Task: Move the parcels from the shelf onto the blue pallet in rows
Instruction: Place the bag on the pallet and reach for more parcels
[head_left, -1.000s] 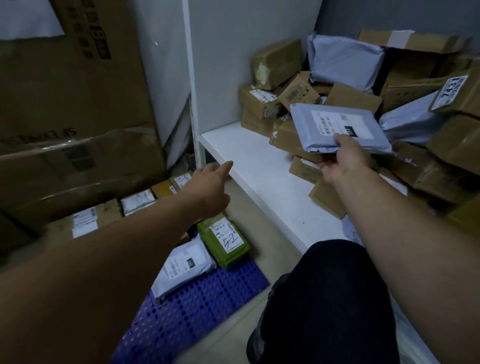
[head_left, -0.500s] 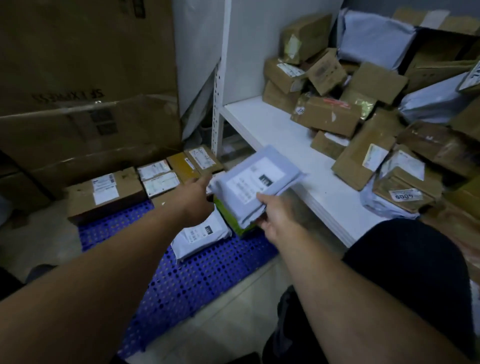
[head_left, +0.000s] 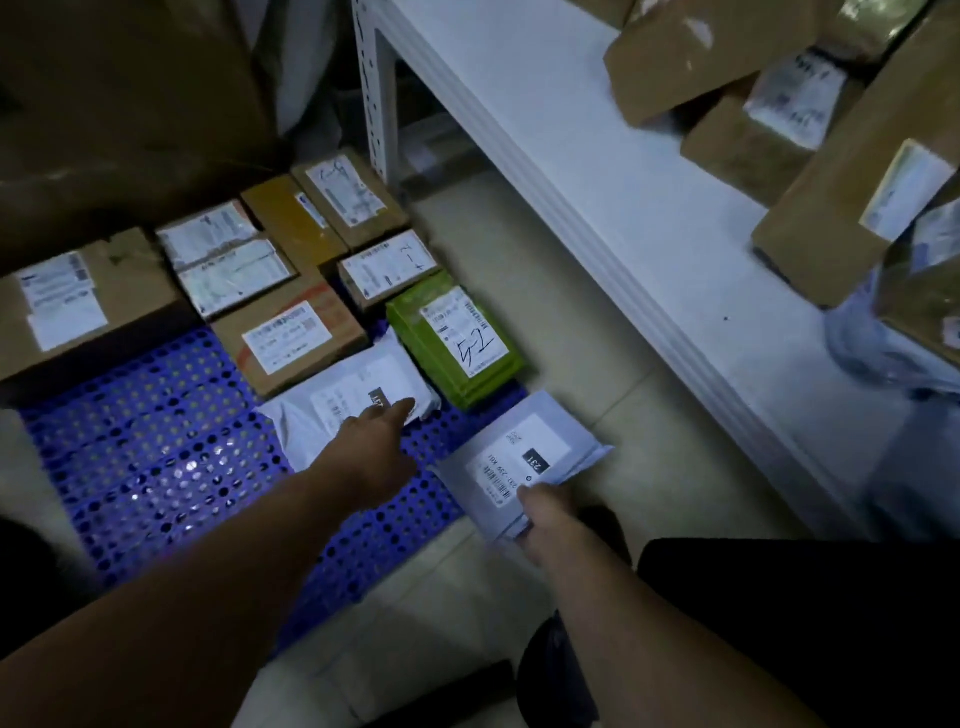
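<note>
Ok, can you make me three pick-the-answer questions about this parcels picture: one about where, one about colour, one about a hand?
1. Where does the flat green cardboard box lie? A: on the white shelf. B: on the blue perforated plastic pallet. C: on the bare floor.
2. What colour is the soft plastic mailer bag labelled 231? A: red. B: yellow. C: grey.
3. What is the right hand doing? A: hanging empty. B: gripping the mailer bag. C: pressing the shelf.
Answers: 1 B, blue pallet shows under its near edge. 2 C, its plastic looks pale grey. 3 B, it clasps the bag's near end.
</note>
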